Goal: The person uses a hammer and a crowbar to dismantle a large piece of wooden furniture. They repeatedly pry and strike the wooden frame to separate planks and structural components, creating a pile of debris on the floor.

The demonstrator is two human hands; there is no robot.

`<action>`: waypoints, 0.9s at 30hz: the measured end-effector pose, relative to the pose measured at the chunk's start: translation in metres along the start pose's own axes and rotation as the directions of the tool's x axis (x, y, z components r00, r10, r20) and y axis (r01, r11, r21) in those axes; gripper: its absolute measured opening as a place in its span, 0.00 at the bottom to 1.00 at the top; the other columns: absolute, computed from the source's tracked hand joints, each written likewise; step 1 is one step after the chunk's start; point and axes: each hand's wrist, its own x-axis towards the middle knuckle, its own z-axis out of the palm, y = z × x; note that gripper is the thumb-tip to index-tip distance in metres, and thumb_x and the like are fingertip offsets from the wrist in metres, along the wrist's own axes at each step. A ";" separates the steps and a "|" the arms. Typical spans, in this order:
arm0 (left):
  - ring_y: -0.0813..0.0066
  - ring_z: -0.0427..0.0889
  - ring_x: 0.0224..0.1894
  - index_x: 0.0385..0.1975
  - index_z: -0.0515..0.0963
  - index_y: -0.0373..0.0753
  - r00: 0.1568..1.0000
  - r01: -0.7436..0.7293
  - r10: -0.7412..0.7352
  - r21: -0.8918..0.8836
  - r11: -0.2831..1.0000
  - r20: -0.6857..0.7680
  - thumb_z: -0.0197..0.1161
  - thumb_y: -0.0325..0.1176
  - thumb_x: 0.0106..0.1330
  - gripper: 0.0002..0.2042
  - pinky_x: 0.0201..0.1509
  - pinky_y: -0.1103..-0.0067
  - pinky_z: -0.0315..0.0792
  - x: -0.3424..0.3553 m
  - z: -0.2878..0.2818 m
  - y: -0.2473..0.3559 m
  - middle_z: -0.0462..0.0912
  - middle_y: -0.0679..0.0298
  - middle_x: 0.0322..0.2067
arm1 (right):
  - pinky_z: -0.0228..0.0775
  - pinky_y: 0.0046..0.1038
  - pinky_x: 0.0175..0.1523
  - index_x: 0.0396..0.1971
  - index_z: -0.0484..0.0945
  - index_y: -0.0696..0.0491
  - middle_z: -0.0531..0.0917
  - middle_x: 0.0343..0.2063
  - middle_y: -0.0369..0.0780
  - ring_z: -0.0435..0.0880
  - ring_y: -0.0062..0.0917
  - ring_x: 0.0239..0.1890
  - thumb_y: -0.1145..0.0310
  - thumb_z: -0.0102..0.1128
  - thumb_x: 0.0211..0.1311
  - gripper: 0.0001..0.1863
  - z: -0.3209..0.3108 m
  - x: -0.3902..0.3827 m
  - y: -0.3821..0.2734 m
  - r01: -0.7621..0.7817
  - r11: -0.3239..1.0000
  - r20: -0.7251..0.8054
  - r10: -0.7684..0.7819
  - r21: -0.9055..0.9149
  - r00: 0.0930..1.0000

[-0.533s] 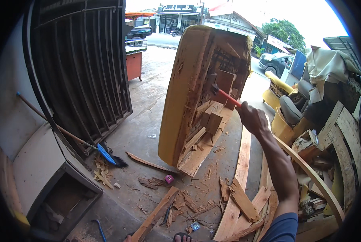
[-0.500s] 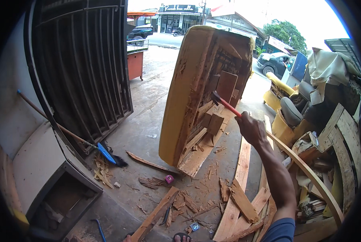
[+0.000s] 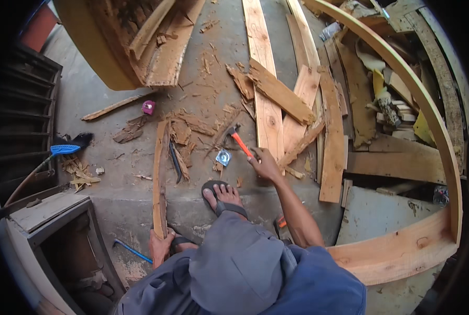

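Grey, dusty concrete floor is spreading across the space, dropping at a low step toward the near side. A dark barred metal gate is standing along the left, while a pale, open-fronted cabinet is sitting nearer below it. Soft daylight is falling over the concrete.

R grip w/ hammer, L grip on plank, sandalled foot btwn, wood scraps on flr
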 end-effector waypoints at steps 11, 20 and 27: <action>0.74 0.83 0.38 0.47 0.76 0.31 0.883 0.063 0.172 -0.474 0.879 0.437 0.70 0.26 0.58 0.17 0.42 0.75 0.78 0.016 -0.007 -0.041 0.84 0.60 0.36 | 0.70 0.47 0.58 0.54 0.65 0.68 0.80 0.45 0.60 0.79 0.52 0.52 0.50 0.66 0.58 0.38 -0.027 -0.226 0.077 -0.726 0.632 -0.105 0.731 -0.270 0.675; 0.73 0.79 0.49 0.59 0.68 0.33 0.842 -0.026 0.297 -0.516 0.856 0.450 0.74 0.39 0.59 0.31 0.57 0.74 0.71 0.043 0.020 -0.080 0.80 0.62 0.46 | 0.69 0.45 0.54 0.51 0.56 0.60 0.76 0.42 0.53 0.78 0.49 0.49 0.68 0.71 0.43 0.38 0.006 -0.203 0.127 -0.781 0.610 -0.230 0.786 0.133 0.575; 0.68 0.82 0.47 0.58 0.65 0.33 0.734 0.126 0.439 -0.739 0.662 0.518 0.68 0.32 0.64 0.26 0.55 0.71 0.74 0.007 -0.049 -0.017 0.80 0.58 0.43 | 0.69 0.41 0.46 0.44 0.67 0.61 0.76 0.33 0.51 0.77 0.42 0.37 0.63 0.69 0.51 0.27 -0.030 -0.084 -0.075 -0.093 0.995 -0.048 0.095 0.040 0.994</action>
